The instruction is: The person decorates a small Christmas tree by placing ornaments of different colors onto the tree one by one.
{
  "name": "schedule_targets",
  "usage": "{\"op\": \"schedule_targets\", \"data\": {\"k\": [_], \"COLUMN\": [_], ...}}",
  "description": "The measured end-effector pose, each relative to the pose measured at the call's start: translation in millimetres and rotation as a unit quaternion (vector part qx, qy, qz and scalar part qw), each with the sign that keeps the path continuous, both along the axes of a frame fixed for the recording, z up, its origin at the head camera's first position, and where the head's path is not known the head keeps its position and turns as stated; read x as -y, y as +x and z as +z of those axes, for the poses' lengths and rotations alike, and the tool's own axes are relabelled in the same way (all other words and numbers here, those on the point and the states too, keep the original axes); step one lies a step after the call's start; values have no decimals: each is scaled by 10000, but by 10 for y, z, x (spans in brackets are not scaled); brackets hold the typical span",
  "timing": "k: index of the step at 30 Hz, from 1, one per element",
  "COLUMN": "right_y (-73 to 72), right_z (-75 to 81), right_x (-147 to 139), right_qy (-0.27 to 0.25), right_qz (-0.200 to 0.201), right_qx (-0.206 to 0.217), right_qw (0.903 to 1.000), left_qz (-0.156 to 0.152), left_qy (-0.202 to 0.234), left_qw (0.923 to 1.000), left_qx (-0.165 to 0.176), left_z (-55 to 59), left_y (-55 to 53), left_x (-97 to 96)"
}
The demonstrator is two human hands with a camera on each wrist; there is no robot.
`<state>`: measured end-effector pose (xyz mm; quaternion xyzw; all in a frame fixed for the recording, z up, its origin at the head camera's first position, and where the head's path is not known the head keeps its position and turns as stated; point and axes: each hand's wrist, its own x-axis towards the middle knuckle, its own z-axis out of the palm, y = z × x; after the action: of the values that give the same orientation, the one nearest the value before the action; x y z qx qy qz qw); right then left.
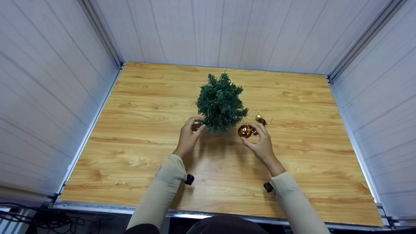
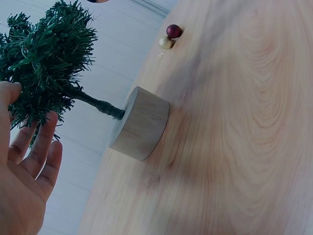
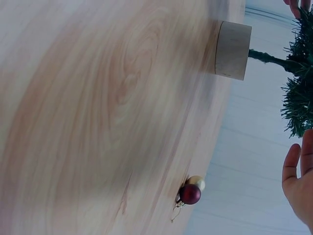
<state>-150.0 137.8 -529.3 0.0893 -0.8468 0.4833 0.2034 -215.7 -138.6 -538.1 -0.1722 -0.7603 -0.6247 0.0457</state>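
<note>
A small green artificial Christmas tree (image 1: 221, 100) stands on the table, its wrapped trunk set in a round wooden base (image 2: 142, 122). My left hand (image 1: 190, 135) is at its near left side, with a branch tip between thumb and fingers. In the left wrist view those fingers (image 2: 41, 147) curl at the lower needles. Close to the tree's right side, my right hand (image 1: 260, 143) pinches a shiny copper-gold Christmas ball (image 1: 244, 131) between thumb and fingers. The right wrist view shows only part of that hand (image 3: 299, 181); the ball is outside it.
Just beyond my right hand, a small gold ball (image 1: 258, 117) and a dark red ball (image 3: 190, 194) lie together on the wooden table (image 1: 146, 97), with thin hanging loops. White panel walls (image 1: 208, 32) enclose the back and both sides.
</note>
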Motion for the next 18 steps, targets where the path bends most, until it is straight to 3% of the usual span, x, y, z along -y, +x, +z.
{"op": "schedule_targets", "data": {"k": [18], "right_y": [23], "right_z": [8], "right_x": [35], "right_qy": [81], "right_qz": [12], "right_qx": [-27], "right_qw": [10000], "left_qz": [-71], "left_qy": [-327], "left_qw": [9988], "left_qx": [-371], "left_z": [20], "left_y": [48], "left_x": [-46]}}
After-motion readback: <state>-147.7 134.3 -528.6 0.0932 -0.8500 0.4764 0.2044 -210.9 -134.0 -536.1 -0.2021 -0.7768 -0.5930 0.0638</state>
